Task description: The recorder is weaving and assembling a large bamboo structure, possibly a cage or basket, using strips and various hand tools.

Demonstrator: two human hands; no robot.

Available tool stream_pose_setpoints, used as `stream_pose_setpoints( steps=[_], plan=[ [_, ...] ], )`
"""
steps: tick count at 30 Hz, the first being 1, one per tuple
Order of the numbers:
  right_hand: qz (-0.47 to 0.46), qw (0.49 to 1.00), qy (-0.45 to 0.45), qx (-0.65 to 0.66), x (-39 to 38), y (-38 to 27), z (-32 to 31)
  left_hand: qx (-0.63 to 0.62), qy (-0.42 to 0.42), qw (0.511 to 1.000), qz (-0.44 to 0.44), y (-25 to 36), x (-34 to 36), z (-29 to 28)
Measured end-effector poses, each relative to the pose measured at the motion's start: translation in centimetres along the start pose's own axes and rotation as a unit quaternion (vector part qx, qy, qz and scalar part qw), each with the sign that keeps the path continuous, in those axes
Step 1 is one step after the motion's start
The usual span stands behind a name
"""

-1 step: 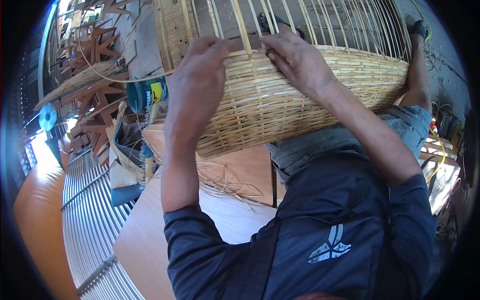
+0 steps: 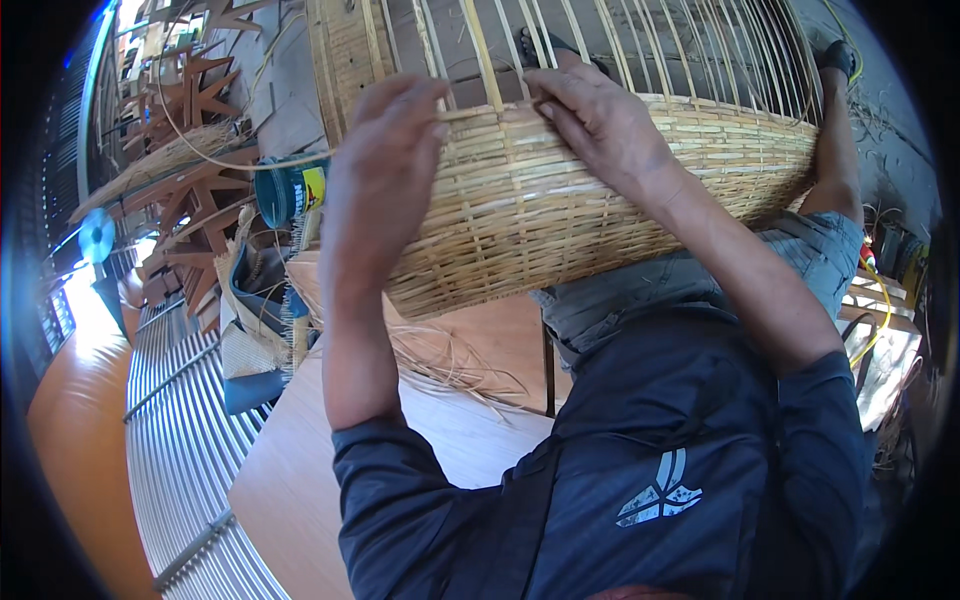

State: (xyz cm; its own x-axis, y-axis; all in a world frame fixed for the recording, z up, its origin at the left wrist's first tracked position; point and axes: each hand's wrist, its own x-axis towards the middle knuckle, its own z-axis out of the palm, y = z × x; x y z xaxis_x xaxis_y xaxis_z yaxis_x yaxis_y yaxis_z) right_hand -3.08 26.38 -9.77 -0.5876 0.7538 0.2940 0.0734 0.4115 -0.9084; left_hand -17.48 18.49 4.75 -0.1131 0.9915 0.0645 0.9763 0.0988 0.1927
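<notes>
A wide woven basket wall (image 2: 540, 215) of pale cane lies tilted across my lap, with bare upright stakes (image 2: 620, 45) rising from its upper edge. A long thin weaving strip (image 2: 240, 162) curves in from the upper left, passes behind my left hand (image 2: 385, 175) and appears to meet the basket's rim. The left hand is slightly blurred, its fingers curled in around the strip beside the stakes. On the upper rim rests my right hand (image 2: 600, 125), thumb and index finger pinched together at a stake. Its fingertips partly hide what is between them.
A dark green can (image 2: 280, 190) with a yellow label stands left of the basket. Beyond it are brown star-shaped wooden pieces (image 2: 190, 90). Loose cane strips (image 2: 460, 365) lie on a wooden board below. Ribbed metal sheeting (image 2: 190, 420) runs along the lower left.
My left hand has shifted slightly left, and its fingers have drawn back from the stakes. The right hand has barely moved along the rim.
</notes>
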Motion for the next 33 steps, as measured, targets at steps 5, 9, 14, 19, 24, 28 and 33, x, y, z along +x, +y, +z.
stream_pose_setpoints(
  steps=[5,9,14,19,24,28,33],
  plan=[
    [0.027,0.997,-0.032,0.061,2.1,0.3,-1.4,0.118,0.153,0.916,-0.353,-2.7,-2.5,-4.6],
    [-0.033,0.993,-0.101,0.05,5.4,-1.2,-1.1,-0.073,0.112,0.928,-0.347,-5.7,-3.2,-3.1],
    [0.009,0.962,-0.269,0.036,8.2,-3.7,0.2,-0.24,0.21,0.905,-0.282,-6.5,-2.8,-0.7],
    [0.02,0.955,-0.296,-0.002,9.1,-4.3,0.0,-0.299,0.304,0.88,-0.209,-6.3,-2.7,0.3],
    [-0.004,0.951,-0.306,-0.046,9.5,-4.7,0.1,-0.307,0.323,0.861,-0.244,-6.5,-3.0,0.5],
    [-0.074,0.965,-0.231,-0.096,8.0,-5.5,0.5,-0.279,0.326,0.859,-0.278,-6.0,-3.2,0.2],
    [-0.149,0.957,-0.214,-0.129,6.2,-5.3,0.6,-0.162,0.329,0.903,-0.224,-5.5,-3.3,0.3]
  ],
)
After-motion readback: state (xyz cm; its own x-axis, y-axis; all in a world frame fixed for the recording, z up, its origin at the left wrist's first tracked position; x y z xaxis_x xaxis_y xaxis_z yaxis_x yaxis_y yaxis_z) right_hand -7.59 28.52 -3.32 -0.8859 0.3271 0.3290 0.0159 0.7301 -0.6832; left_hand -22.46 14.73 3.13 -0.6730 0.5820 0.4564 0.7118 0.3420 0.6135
